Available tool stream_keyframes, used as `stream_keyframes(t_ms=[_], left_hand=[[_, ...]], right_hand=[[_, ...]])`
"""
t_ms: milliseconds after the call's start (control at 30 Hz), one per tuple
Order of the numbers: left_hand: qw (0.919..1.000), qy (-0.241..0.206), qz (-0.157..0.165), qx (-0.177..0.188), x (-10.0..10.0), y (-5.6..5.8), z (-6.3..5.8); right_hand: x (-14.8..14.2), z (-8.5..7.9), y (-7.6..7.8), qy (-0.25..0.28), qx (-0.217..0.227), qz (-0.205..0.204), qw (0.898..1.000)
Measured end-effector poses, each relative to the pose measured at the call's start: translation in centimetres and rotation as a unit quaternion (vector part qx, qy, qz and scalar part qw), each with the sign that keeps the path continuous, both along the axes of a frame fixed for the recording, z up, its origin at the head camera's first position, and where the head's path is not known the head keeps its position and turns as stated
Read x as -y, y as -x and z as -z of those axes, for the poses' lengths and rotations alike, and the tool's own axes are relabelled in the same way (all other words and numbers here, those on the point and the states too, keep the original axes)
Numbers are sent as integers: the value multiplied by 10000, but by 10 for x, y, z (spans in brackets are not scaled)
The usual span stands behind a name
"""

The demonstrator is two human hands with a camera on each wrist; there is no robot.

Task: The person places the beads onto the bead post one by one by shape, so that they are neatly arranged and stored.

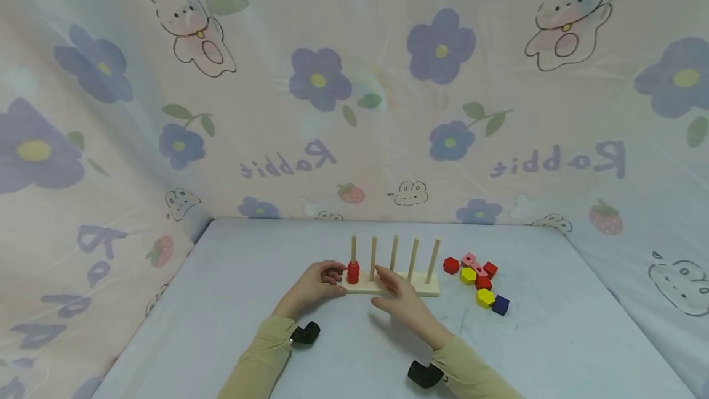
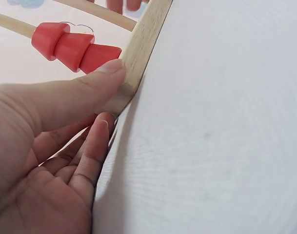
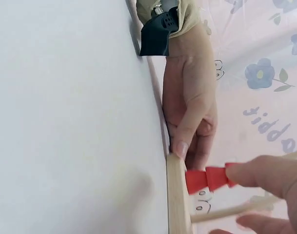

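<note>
A wooden peg board (image 1: 362,287) with several upright pegs stands on the table. Three red tapered beads (image 2: 74,48) are stacked on its leftmost peg. My left hand (image 1: 311,288) pinches the board's left end; in the left wrist view the thumb presses the wood beside the lowest bead and the fingers curl at the end face. In front of the middle pegs hovers my right hand (image 1: 405,305), its fingers loosely spread with nothing between them. Its thumb (image 3: 265,175) overlaps the top red bead in the right wrist view.
Right of the board lie several loose beads: red (image 1: 451,265), pink (image 1: 468,258), yellow (image 1: 485,298) and dark blue (image 1: 501,305). A patterned cloth (image 1: 376,116) hangs behind the white table (image 1: 266,248). Each wrist carries a black camera (image 1: 425,375).
</note>
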State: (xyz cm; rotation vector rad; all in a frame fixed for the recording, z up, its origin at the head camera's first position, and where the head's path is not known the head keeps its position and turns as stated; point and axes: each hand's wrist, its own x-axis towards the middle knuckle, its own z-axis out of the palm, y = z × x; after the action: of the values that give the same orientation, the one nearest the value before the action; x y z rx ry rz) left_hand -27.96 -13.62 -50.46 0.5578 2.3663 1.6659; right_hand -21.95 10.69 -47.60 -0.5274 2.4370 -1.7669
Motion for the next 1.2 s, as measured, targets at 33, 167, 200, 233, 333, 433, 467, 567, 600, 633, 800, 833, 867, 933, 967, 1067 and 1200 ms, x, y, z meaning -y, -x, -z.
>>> stream_keyframes(t_ms=[33,167,200,233,333,433,467,567,600,633,800,833,867,933,967,1067,1200], left_hand=[[10000,-1,-3,12,0,-1,-1],[10000,-60,30,44,-1,-9,-13],[10000,-63,38,53,-2,-11,-17],[10000,-52,46,38,-2,-14,-20],[10000,-74,41,19,-2,-17,-25],[10000,-32,61,9,-2,-21,-33],[10000,-13,63,10,-2,-21,-33],[10000,15,53,-10,-1,-18,-29],[10000,14,45,-3,-1,-15,-25],[10000,3,28,-8,0,-13,-21],[10000,10,-43,1,1,-2,-1],[10000,13,-45,-2,2,-1,1],[10000,19,-42,7,2,0,1],[10000,35,-42,32,1,0,1],[10000,51,-45,35,1,0,1],[9999,125,-66,61,1,-1,-1],[9999,135,-50,36,1,-1,-1]], right_hand=[[-6,-1,-2,-97,39,-84,9999],[-35,-7,-10,-336,247,-468,9980],[-44,-8,-11,-370,288,-549,9974],[-53,-8,-12,-392,346,-588,9969],[-81,-9,-12,-494,363,-536,9967],[-106,-13,-13,-632,225,-230,9975],[-114,-14,-14,-677,131,-118,9976],[-136,-18,-14,-869,-224,239,9957],[-143,-19,-13,-947,-356,328,9943],[-150,-19,-12,-1049,-466,426,9925],[-180,-20,-10,-1813,-769,746,9776],[-185,-19,-10,-1983,-789,824,9735],[-190,-19,-9,-2149,-819,900,9690],[-197,-17,-9,-2445,-858,1049,9601],[-200,-16,-9,-2572,-875,1109,9560],[-207,-12,-8,-2909,-990,1240,9435],[-211,-6,-7,-3105,-1014,1272,9366]])
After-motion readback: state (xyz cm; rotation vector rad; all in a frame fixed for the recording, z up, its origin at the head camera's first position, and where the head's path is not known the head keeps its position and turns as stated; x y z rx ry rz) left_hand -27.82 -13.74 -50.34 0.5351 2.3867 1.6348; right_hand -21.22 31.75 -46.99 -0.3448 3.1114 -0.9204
